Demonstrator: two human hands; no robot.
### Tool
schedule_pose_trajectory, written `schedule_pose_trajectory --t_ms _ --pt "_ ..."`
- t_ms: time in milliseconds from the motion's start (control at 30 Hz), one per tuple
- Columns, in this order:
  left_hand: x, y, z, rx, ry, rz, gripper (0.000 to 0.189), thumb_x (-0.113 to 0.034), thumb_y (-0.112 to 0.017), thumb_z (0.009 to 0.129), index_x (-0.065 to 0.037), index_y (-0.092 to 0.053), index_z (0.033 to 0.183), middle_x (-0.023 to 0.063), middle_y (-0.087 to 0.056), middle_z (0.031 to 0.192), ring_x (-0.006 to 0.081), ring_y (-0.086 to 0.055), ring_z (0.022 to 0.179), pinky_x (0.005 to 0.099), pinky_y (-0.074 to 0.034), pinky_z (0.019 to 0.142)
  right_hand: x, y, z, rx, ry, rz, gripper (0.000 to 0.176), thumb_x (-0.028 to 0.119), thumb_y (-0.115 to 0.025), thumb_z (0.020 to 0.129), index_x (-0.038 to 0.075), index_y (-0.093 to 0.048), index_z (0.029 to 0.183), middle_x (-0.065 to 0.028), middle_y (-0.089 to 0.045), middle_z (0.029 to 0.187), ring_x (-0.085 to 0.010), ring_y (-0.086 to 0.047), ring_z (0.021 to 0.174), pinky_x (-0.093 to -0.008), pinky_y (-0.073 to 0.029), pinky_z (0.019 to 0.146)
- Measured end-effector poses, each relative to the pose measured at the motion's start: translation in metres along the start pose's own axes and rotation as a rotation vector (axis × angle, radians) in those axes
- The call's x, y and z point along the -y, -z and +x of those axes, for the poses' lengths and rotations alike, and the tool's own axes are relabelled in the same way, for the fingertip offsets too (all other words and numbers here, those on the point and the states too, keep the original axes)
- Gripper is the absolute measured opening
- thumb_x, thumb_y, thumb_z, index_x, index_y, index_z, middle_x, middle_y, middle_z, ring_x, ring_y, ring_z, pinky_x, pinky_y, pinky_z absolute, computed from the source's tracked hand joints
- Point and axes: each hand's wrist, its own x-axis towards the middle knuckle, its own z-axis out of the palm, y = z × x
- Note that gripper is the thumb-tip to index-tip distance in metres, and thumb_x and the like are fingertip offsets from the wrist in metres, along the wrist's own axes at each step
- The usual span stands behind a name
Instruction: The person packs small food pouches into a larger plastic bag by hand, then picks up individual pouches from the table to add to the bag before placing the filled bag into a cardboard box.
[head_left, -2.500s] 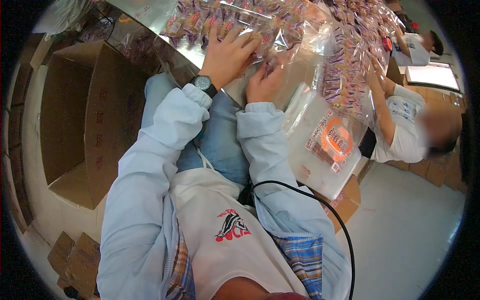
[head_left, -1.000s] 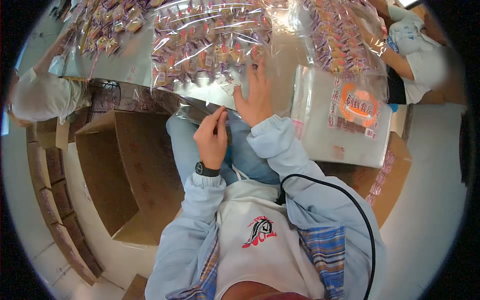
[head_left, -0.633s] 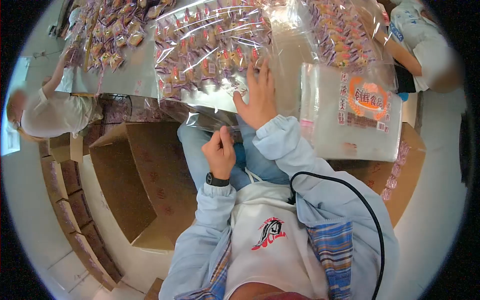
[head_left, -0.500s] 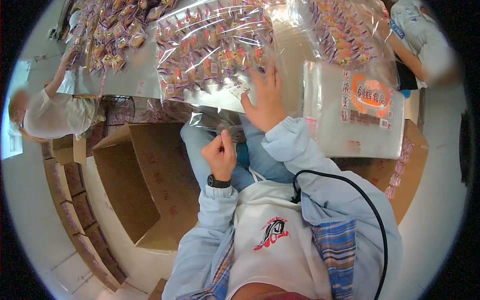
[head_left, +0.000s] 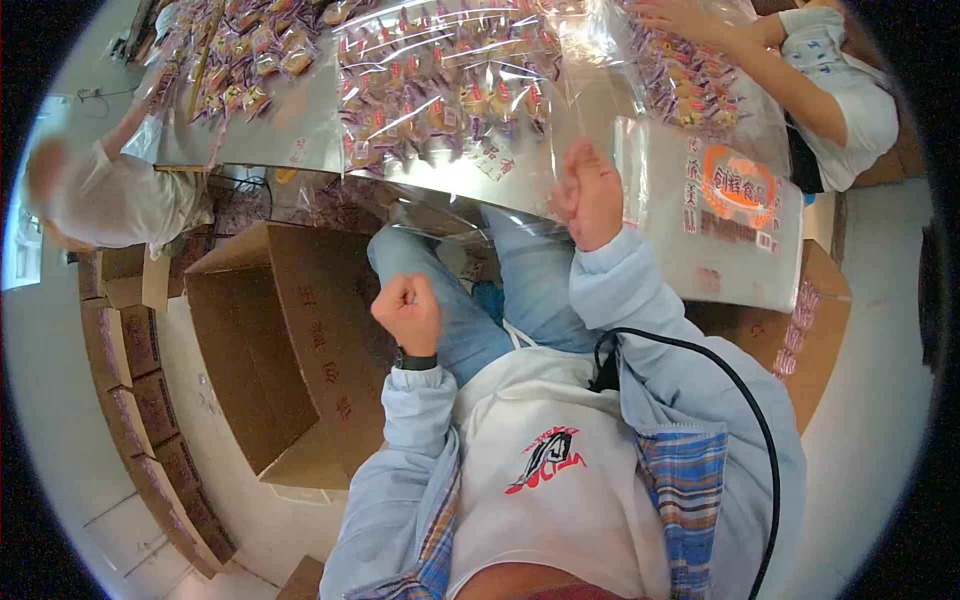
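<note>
A large clear plastic bag lies on the table in front of me, its near edge hanging over my lap. Rows of small wrapped pastries in purple-edged wrappers fill its far part. My right hand is at the bag's near right side, fingers closed, apparently pinching the film; the fingertips are blurred. Lower and to the left, above my thigh, my left hand is closed in a fist below the bag's edge. Whatever it may hold is hidden.
A stack of printed bags lies on the right of the table. Open cardboard boxes stand at left and right. A co-worker's hand rests over another pastry bag; a person stands at left.
My right hand has lifted off the bag, moved right and closed. My left hand has moved down and left, still closed. The co-worker at right has reached across the other pastry bag.
</note>
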Motion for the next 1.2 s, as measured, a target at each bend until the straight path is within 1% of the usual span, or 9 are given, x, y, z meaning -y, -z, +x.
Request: schedule_pose_trajectory --t_ms 233,367,400,600,733,800,1000,1100,1200 --pt "0.061 0.049 -0.005 -0.081 0.215 0.233 0.033 -0.009 -0.067 0.088 -0.002 -0.046 0.063 0.0035 -0.035 0.054 0.0111 -0.032 0.051 0.0321 -0.030 0.049 0.020 0.022 0.003 -0.049 0.104 0.015 0.030 0.027 -0.060 0.103 0.016 -0.047 0.079 0.0044 -0.030 0.056 -0.0077 -0.024 0.040 -0.0258 -0.023 0.037" --pt "0.077 0.047 -0.020 0.123 0.157 0.364 0.021 -0.024 -0.070 0.091 -0.004 -0.065 0.086 0.0088 -0.067 0.083 0.0256 -0.062 0.080 0.0400 -0.048 0.072 0.032 0.009 0.011 -0.065 0.161 0.114 0.028 0.019 -0.060 0.100 0.015 -0.045 0.077 0.0045 -0.031 0.060 -0.0070 -0.027 0.044 -0.0255 -0.025 0.039" --pt "0.080 0.043 -0.022 0.220 0.227 0.457 0.029 -0.029 -0.069 0.091 -0.006 -0.067 0.109 0.0149 -0.069 0.110 0.0359 -0.062 0.106 0.0461 -0.048 0.091 0.036 0.005 0.017 -0.031 0.207 0.127 0.027 0.019 -0.060 0.100 0.015 -0.046 0.077 0.0046 -0.030 0.059 -0.0073 -0.027 0.044 -0.0261 -0.025 0.040" --pt "0.097 0.004 -0.032 0.330 0.122 0.620 0.061 -0.036 -0.067 0.088 -0.008 -0.056 0.141 0.0239 -0.046 0.152 0.0490 -0.043 0.138 0.0575 -0.036 0.114 0.082 -0.057 0.064 0.055 0.502 -0.096 0.032 0.010 -0.062 0.098 0.013 -0.047 0.070 0.0052 -0.026 0.053 -0.0082 -0.027 0.043 -0.0303 -0.021 0.042" --pt "0.096 -0.009 -0.013 0.406 0.160 0.707 0.066 -0.038 -0.065 0.087 -0.012 -0.053 0.146 0.0237 -0.036 0.161 0.0541 -0.033 0.145 0.0637 -0.030 0.117 0.102 -0.083 0.140 -0.151 0.778 -0.814 0.016 0.016 -0.066 0.091 0.003 -0.075 0.095 -0.0112 -0.070 0.084 -0.0186 -0.063 0.064 -0.0378 -0.050 0.061" --pt "0.094 -0.012 -0.002 0.442 0.169 0.725 0.066 -0.037 -0.065 0.086 -0.014 -0.053 0.147 0.0221 -0.034 0.163 0.0538 -0.033 0.145 0.0634 -0.031 0.117 0.099 -0.093 0.212 -0.040 0.988 -0.758 0.021 0.016 -0.066 0.091 0.001 -0.072 0.078 -0.0029 -0.057 0.056 -0.0109 -0.053 0.057 -0.0349 -0.042 0.054" --pt "0.106 -0.026 0.026 0.440 0.219 0.758 0.061 -0.037 -0.066 0.085 -0.016 -0.059 0.142 0.0160 -0.033 0.165 0.0525 -0.033 0.145 0.0636 -0.035 0.114 0.107 -0.133 0.344 -0.038 1.087 -1.136 0.019 0.016 -0.068 0.086 -0.001 -0.072 0.078 -0.0058 -0.061 0.063 -0.0125 -0.054 0.057 -0.0353 -0.041 0.053" --pt "0.109 -0.034 0.039 0.393 0.222 0.754 0.051 -0.036 -0.066 0.086 -0.013 -0.066 0.132 0.0167 -0.044 0.158 0.0510 -0.040 0.140 0.0603 -0.041 0.110 0.121 -0.171 0.353 0.420 1.169 -1.150 0.038 0.026 -0.074 0.081 0.000 -0.072 0.109 -0.0167 -0.070 0.100 -0.0247 -0.067 0.085 -0.0414 -0.052 0.074" --pt "0.130 -0.042 0.053 0.282 0.270 0.591 0.038 -0.036 -0.066 0.092 -0.010 -0.072 0.119 0.0203 -0.059 0.141 0.0484 -0.050 0.131 0.0547 -0.046 0.106 0.094 -0.198 0.406 -0.169 1.650 -1.577 0.088 0.042 -0.081 0.076 0.008 -0.048 0.149 -0.0237 -0.048 0.149 -0.0409 -0.052 0.132 -0.0511 -0.042 0.110"
